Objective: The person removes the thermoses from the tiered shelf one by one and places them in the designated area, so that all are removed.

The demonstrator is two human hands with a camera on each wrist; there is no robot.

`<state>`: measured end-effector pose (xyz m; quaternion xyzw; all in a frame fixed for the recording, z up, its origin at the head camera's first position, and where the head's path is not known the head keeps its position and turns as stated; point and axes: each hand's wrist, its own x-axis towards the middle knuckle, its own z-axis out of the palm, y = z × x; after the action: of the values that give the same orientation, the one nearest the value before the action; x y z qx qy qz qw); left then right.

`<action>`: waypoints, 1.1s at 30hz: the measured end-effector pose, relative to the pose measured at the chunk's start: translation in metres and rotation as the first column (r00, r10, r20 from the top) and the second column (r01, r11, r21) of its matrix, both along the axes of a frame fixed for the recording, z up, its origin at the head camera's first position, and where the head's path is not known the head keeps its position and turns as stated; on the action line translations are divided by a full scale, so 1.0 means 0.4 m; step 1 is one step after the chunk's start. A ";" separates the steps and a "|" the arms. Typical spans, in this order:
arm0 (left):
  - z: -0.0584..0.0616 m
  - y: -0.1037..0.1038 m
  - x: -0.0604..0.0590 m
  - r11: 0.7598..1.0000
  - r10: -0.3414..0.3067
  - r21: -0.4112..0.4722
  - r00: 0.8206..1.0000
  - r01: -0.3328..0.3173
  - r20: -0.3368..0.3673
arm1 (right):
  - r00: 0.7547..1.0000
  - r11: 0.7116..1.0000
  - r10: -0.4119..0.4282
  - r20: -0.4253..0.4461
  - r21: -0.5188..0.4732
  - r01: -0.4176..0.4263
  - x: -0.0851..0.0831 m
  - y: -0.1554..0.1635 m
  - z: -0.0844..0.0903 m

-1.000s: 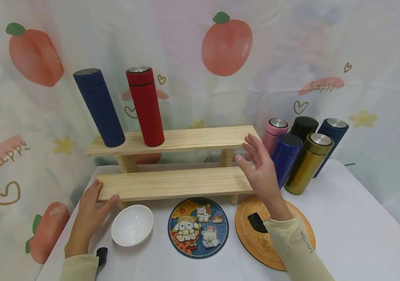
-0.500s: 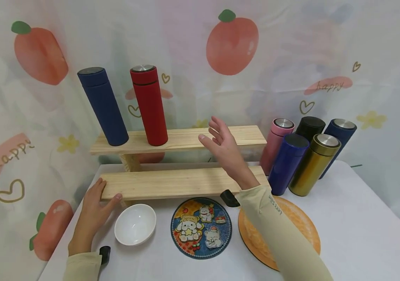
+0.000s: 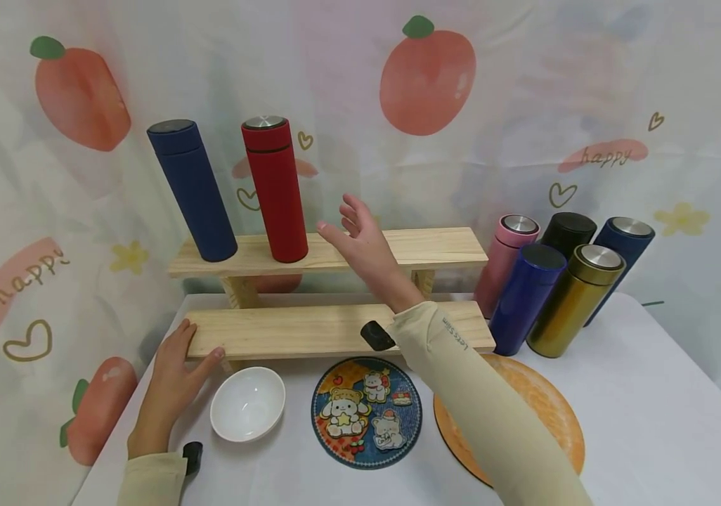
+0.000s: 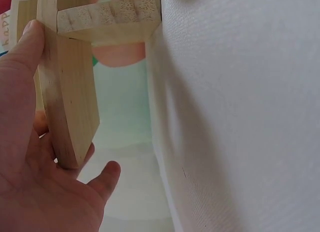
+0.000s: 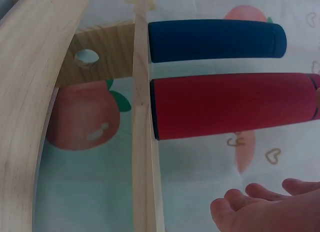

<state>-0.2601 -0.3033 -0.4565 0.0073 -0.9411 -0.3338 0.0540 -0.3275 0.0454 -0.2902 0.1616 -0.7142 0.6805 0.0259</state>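
My left hand [image 3: 173, 379] holds the left end of the lower board of a two-tier wooden shelf [image 3: 310, 330]. In the left wrist view the thumb lies along the board's edge [image 4: 52, 92] and the fingers reach round its end. My right hand [image 3: 367, 249] hovers in front of the upper board with fingers spread, holding nothing. Just left of it a red thermos [image 3: 277, 193] stands upright on that board, beside a dark blue thermos [image 3: 195, 193]. Through the right wrist view the red thermos [image 5: 230, 107] appears above the fingertips [image 5: 220, 209], a gap between them.
Right of the shelf stand several thermoses: pink [image 3: 502, 260], black [image 3: 568, 232], blue [image 3: 525, 302], gold [image 3: 572, 306] and navy [image 3: 626, 242]. In front lie a white bowl [image 3: 248, 404], a cartoon round mat [image 3: 367, 414] and an orange-brown round mat [image 3: 544, 400].
My right hand has moved left and upward from beside the thermoses on the right to near the red thermos. The left hand stays on the shelf end. The head view shifts slightly.
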 end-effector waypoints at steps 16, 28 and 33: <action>-0.013 -0.012 0.000 1.000 -0.014 0.014 0.996 0.016 -0.089 | 0.999 1.000 0.012 0.044 -0.028 -0.011 -0.083 -0.117 0.006; -0.002 -0.006 -0.002 1.000 -0.011 0.021 0.999 0.012 -0.051 | 0.998 0.996 0.045 0.038 -0.083 -0.042 -0.114 -0.169 0.020; -0.005 -0.005 -0.004 1.000 -0.007 0.023 0.999 0.008 -0.047 | 0.999 0.997 0.015 0.038 -0.077 -0.012 -0.130 -0.187 0.026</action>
<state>-0.2617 -0.3054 -0.4586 -0.0036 -0.9357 -0.3449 0.0744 -0.3793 -0.0292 -0.2797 0.1524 -0.6867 0.7106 0.0138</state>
